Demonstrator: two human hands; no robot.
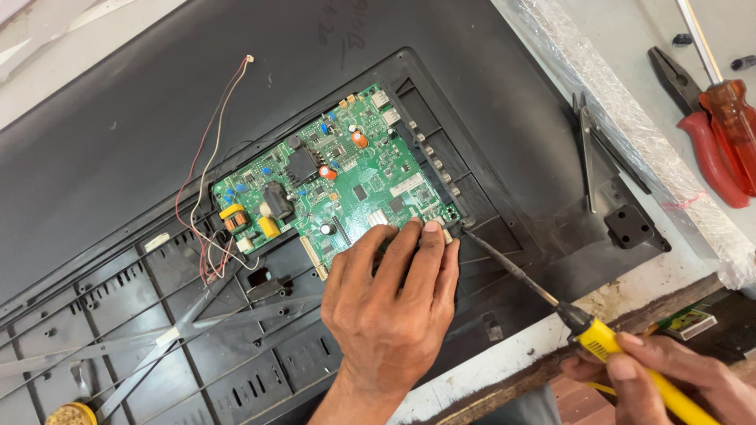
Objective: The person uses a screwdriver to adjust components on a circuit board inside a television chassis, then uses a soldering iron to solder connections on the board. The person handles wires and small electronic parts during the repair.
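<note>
- At centre of the white tabletop (pixel 669 271), a large black plastic TV back panel (pixel 157 118) lies flat, w/ a green rectangular circuit board (pixel 339 185) seated in its recess.
- Left hand (pixel 386 303) rests palm-down on the board's lower right corner; fingertips (pixel 431 228) press at the board edge. Fingers are bent, grip not closed round anything that can be seen.
- Right hand (pixel 669 374), at bottom right, has its grip clenched round the yellow handle of a soldering iron (pixel 543 295).
- The iron's dark metal shaft runs up-left; its tip sits at the board's lower right corner, just beside the left fingertips. Can't tell if tip touches the board.
- Thin red and white wires (pixel 213 149) rise from the board's left side and curl over the panel.
- Upper right, on the tabletop: red-handled pliers (pixel 705 142) and a screwdriver w/ clear orange-red handle (pixel 732 118), touching each other.
- Metal tweezers (pixel 587 149) lie on the panel's right part, near a small black square block (pixel 630 227).
- A roll of solder wire (pixel 71 414) shows at bottom left edge.
</note>
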